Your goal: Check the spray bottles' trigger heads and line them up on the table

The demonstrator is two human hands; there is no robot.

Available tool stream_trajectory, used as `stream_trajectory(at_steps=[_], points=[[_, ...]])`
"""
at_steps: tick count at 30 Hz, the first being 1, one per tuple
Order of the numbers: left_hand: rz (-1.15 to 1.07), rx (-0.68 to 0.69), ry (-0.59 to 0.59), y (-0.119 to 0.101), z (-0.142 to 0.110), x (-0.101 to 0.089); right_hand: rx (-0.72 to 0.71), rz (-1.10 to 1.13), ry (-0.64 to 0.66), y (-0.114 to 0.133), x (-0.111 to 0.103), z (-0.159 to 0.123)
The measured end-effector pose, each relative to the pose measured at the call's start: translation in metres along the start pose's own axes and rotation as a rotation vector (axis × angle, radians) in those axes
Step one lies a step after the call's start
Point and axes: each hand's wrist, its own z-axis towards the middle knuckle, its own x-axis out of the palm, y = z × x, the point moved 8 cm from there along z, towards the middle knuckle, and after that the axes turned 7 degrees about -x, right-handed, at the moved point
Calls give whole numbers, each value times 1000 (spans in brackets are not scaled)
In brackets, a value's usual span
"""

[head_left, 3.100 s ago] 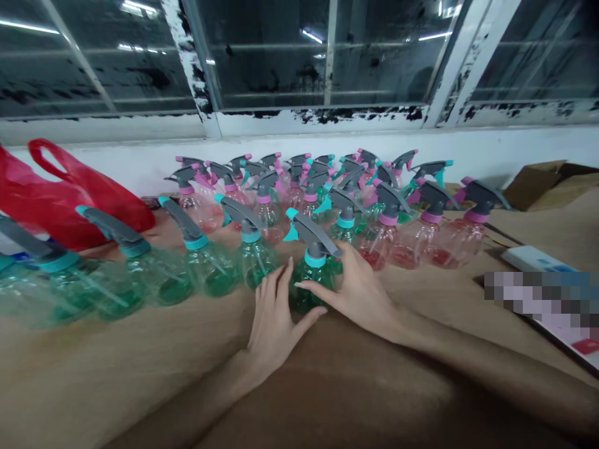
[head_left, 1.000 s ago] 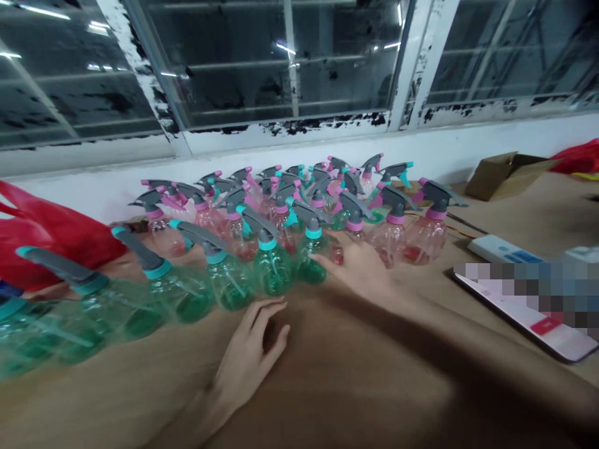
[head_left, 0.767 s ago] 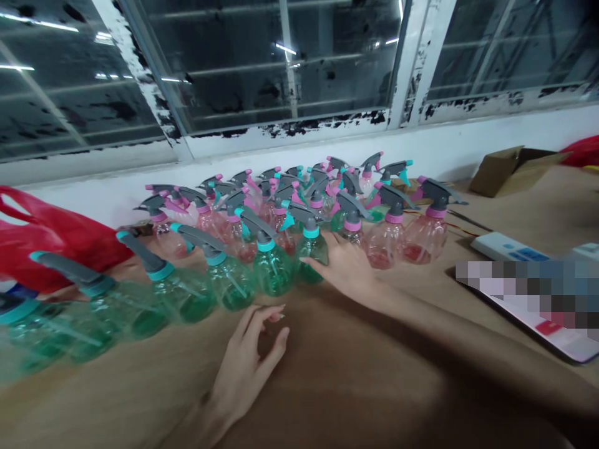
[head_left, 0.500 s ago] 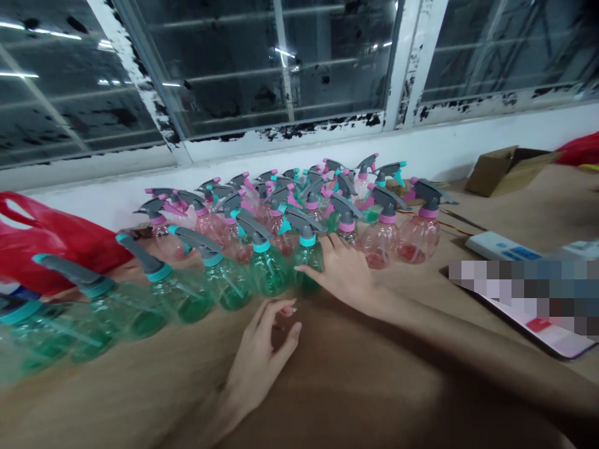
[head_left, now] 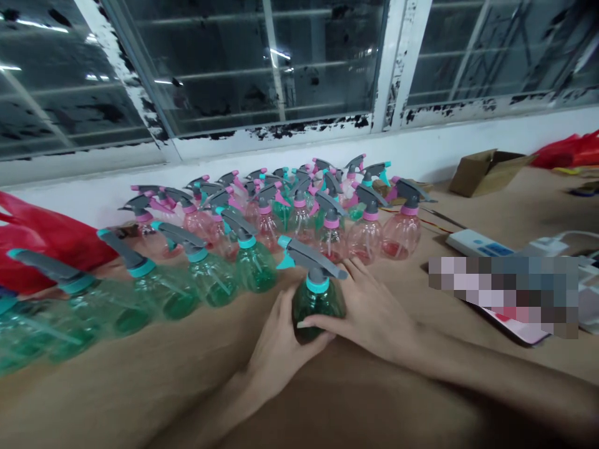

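Observation:
Between both hands is a green see-through spray bottle [head_left: 312,298] with a turquoise collar and a grey trigger head, its nozzle pointing left. My left hand [head_left: 285,343] is wrapped round its left side and lower front. From the right, my right hand [head_left: 369,305] grips the body, thumb across the front. To the left, a slanting row of similar green spray bottles includes a nearby one [head_left: 256,265]. Behind them stand several pink spray bottles [head_left: 365,240] with grey heads, mixed with some green ones. The far fingers of both hands are partly hidden by the bottle.
A red plastic bag [head_left: 51,243] lies at the left. On the right are a white power strip [head_left: 477,243], a phone-like slab [head_left: 524,330] with a blurred-out screen, and an open cardboard box [head_left: 482,174]. A white wall [head_left: 435,146] with windows runs behind the table.
The right hand has drawn the green spray bottle out of the row, toward me. My left hand, previously apart from it with curled fingers, has closed on its left side.

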Motion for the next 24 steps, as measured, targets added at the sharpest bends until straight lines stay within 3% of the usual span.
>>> stream_trajectory(at_steps=[8,14,19,24], points=[[38,125,43,-14,5,14,40,781,35,-25,2,18],[55,172,76,-23,8,23,-66,795,-99,-19,-6,27],[34,171,102,-14,13,24,-43,774,-65,-18,-7,30],[-39,180,162,-10,19,25,-123,809,-48,-9,-6,36]])
